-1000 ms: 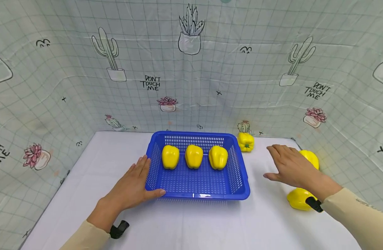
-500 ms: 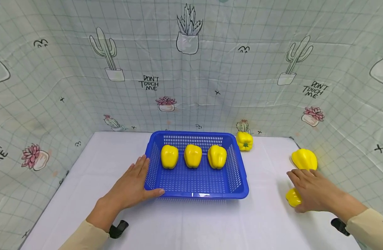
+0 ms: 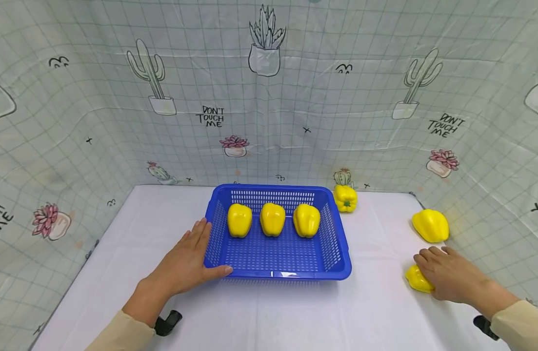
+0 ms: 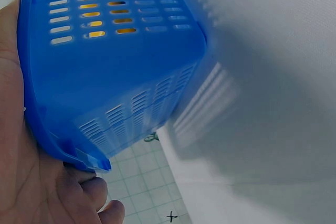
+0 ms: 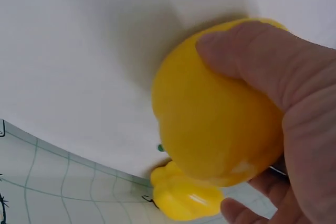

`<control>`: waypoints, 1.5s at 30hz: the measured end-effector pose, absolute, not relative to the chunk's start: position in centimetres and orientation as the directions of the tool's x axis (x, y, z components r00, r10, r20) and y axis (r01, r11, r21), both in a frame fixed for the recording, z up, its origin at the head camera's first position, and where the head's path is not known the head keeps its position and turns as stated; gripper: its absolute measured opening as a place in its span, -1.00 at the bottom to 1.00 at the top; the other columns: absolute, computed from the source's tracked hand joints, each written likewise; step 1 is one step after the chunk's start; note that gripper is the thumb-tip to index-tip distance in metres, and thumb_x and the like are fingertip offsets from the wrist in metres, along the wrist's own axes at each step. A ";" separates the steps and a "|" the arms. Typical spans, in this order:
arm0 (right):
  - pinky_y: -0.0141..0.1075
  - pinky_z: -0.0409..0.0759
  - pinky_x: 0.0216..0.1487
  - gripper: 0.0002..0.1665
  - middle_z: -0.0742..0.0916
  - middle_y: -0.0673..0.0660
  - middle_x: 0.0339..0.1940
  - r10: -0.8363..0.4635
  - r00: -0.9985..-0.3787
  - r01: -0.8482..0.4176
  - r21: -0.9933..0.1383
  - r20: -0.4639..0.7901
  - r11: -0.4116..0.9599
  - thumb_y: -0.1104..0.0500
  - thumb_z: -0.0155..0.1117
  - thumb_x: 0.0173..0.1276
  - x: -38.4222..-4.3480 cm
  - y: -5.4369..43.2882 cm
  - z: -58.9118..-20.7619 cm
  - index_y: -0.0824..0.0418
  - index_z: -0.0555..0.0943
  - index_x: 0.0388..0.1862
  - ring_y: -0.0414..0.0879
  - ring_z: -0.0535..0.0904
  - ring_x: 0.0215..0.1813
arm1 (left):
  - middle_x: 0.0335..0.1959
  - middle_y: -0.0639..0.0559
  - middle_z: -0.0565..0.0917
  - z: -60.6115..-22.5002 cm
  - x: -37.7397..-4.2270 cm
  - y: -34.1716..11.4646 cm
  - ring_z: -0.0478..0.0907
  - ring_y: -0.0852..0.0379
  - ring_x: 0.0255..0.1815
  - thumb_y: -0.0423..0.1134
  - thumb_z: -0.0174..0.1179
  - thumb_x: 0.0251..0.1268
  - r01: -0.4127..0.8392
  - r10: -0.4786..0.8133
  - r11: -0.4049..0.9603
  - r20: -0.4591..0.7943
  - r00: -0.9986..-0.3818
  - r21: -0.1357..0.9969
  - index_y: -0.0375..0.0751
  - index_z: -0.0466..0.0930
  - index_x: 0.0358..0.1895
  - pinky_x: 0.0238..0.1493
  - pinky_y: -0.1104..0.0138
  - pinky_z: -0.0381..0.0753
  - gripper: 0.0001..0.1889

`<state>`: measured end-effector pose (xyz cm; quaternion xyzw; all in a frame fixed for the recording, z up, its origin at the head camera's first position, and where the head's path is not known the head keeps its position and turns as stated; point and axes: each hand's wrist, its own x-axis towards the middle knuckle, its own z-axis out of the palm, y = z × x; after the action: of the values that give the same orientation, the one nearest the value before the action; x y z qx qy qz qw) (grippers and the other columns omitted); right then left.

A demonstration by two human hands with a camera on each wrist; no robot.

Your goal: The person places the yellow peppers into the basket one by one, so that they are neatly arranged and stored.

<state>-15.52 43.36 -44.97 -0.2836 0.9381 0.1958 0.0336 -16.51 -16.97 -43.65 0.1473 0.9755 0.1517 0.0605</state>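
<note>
A blue plastic basket [image 3: 273,275] stands mid-table with three yellow bell peppers in a row inside: a left one [image 3: 240,221], a middle one [image 3: 272,220] and a right one [image 3: 306,221]. My left hand [image 3: 181,263] rests on its left rim with straight fingers, thumb over the front corner; the left wrist view shows the basket's slotted wall [image 4: 115,56] against the palm. At the right my right hand [image 3: 448,274] grips a yellow bell pepper [image 3: 418,280], thumb curled over it in the right wrist view [image 5: 220,108]. Its far side is hidden by the fingers.
Beyond my right hand lies another yellow bell pepper [image 3: 431,225], near the right cloth wall. One more pepper [image 3: 345,198] sits behind the basket's back right corner. White cloth covers the table [image 3: 295,317]; a printed curtain [image 3: 269,107] encloses the back and sides.
My right hand has moved right and toward me, down onto the nearer right-hand pepper, and its fingers have closed round it. The left hand and the basket have stayed put.
</note>
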 end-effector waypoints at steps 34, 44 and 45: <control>0.28 0.25 0.62 0.12 0.53 0.27 0.55 -0.700 -0.704 -0.649 0.505 -0.117 0.569 -0.08 0.71 0.08 -23.2 36.1 -44.7 0.24 0.42 0.56 0.23 0.43 0.56 | 0.74 -0.36 -0.08 -43.5 -16.4 -17.1 -0.07 -0.30 0.75 0.63 0.15 0.19 0.270 0.307 0.909 -0.073 -0.949 0.318 -0.43 -0.10 0.69 0.72 -0.14 -0.02 0.36; 0.42 0.23 0.56 0.32 0.56 0.45 0.43 -0.477 -0.874 -0.439 0.271 0.092 0.856 -0.51 0.44 0.17 -22.7 36.1 -44.6 0.45 0.32 0.54 0.37 0.47 0.43 | 0.75 -0.35 -0.09 -43.4 -16.5 -17.1 -0.09 -0.29 0.76 0.62 0.16 0.20 0.266 0.306 0.907 -0.077 -0.949 0.327 -0.43 -0.11 0.70 0.72 -0.13 -0.02 0.36; 0.43 0.24 0.54 0.33 0.57 0.47 0.41 -0.458 -0.884 -0.421 0.268 0.091 0.866 -0.52 0.43 0.17 -22.8 36.2 -44.7 0.46 0.32 0.53 0.39 0.48 0.42 | 0.75 -0.35 -0.09 -43.4 -16.5 -17.1 -0.08 -0.29 0.76 0.62 0.16 0.20 0.267 0.307 0.907 -0.076 -0.949 0.327 -0.43 -0.11 0.70 0.72 -0.13 -0.01 0.36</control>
<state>-22.77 36.17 -44.74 -0.2282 0.9630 0.1214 -0.0759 -16.51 -17.09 -43.37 0.1472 0.9744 0.1581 0.0627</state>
